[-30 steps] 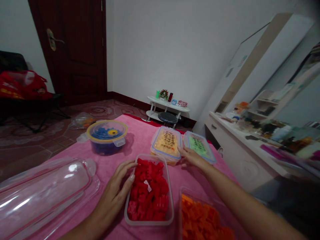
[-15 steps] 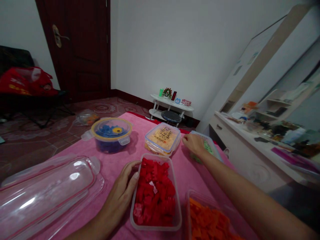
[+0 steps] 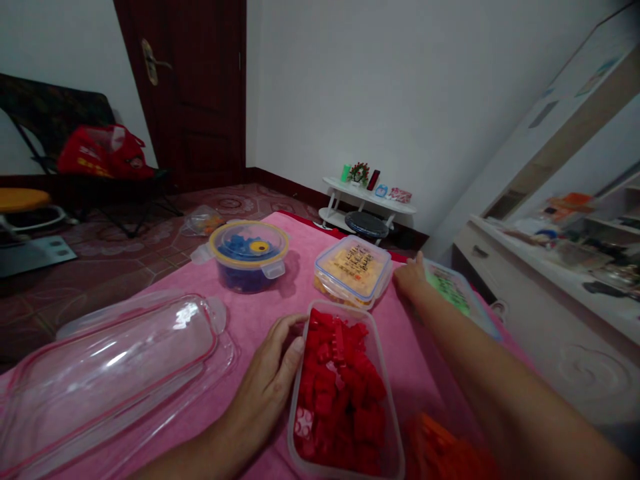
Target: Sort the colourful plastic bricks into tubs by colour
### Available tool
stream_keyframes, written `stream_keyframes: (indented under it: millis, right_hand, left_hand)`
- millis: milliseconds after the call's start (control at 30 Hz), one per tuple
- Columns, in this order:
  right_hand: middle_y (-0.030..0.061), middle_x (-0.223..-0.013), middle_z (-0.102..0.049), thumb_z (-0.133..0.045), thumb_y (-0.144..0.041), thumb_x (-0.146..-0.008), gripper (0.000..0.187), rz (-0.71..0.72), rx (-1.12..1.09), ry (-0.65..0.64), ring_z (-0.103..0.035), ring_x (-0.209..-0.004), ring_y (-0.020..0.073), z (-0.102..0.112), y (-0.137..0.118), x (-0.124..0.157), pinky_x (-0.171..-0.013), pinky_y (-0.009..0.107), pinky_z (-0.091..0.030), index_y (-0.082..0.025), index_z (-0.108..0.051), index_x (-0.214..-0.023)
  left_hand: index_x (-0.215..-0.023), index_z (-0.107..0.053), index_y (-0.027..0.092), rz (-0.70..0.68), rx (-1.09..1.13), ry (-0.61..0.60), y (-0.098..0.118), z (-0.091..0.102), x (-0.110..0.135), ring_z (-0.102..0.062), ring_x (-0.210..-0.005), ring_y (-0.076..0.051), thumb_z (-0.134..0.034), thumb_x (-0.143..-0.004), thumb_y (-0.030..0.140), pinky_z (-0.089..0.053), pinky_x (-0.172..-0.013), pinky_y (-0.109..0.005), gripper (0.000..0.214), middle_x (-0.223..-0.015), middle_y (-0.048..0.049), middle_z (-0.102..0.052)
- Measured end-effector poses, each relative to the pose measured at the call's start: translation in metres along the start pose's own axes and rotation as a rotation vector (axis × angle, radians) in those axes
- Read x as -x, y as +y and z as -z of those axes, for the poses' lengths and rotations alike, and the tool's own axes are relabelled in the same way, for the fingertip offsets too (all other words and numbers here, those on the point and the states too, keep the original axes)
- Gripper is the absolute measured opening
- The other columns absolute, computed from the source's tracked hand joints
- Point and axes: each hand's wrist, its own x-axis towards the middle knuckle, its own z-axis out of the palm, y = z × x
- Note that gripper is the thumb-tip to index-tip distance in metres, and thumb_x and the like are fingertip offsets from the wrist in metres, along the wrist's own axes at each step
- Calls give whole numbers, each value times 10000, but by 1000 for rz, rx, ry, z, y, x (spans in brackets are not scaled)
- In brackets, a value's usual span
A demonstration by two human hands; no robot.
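A clear plastic container (image 3: 395, 427) filled with red toy building bricks (image 3: 340, 380) stands in front of me without a lid. My left hand (image 3: 273, 363) is curved against its left side, thumb and fingertips at the rim. Farther off, my right hand (image 3: 413, 280) is closed, its thumb side up, between a lidded box of yellow bricks (image 3: 353, 267) and a lidded box of green bricks (image 3: 455, 293). Its curled fingers are mostly turned away, and whatever they hold is hidden. Orange bricks (image 3: 445, 450) lie low by my right forearm, blurred.
Clear lids (image 3: 120, 353) lie on the pink cloth (image 3: 255, 327) at left. Behind them stands a round, yellow-rimmed container of blue bricks (image 3: 250, 260). Beyond are a low white shelf (image 3: 370, 197) and a chair with a red bag (image 3: 105, 153); a cluttered dresser (image 3: 540, 280) is at right.
The view has turned left, so everything sits farther right. My right hand's thumb now sticks up beside the green box. My left hand stays at the red-brick container's rim.
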Motion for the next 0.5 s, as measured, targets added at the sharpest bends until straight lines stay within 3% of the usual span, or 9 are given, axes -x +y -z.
stream_keyframes:
  millis: [233, 500]
  right_hand:
    - [134, -808, -704, -580, -78, -736, 157, 123, 55, 19, -483, -1125, 318, 13, -5, 19, -1093, 573, -9, -170, -689, -670]
    - [106, -747, -693, -561, -95, -790, 176, 110, 68, 26, -574, -1001, 282, 15, -15, 33, -1076, 582, -100, -176, -647, -659]
  left_hand:
    - [-1298, -451, 216, -13, 19, -14, -2, -1, -1, -505, -1195, -199, -373, -949, 384, -408, -1023, -360, 396, -1333, -78, -517]
    - [-1280, -471, 209, -29, 22, 7, -6, -2, 0, -519, -1182, -211, -390, -939, 374, -425, -1000, -369, 387, -1330, -85, -522]
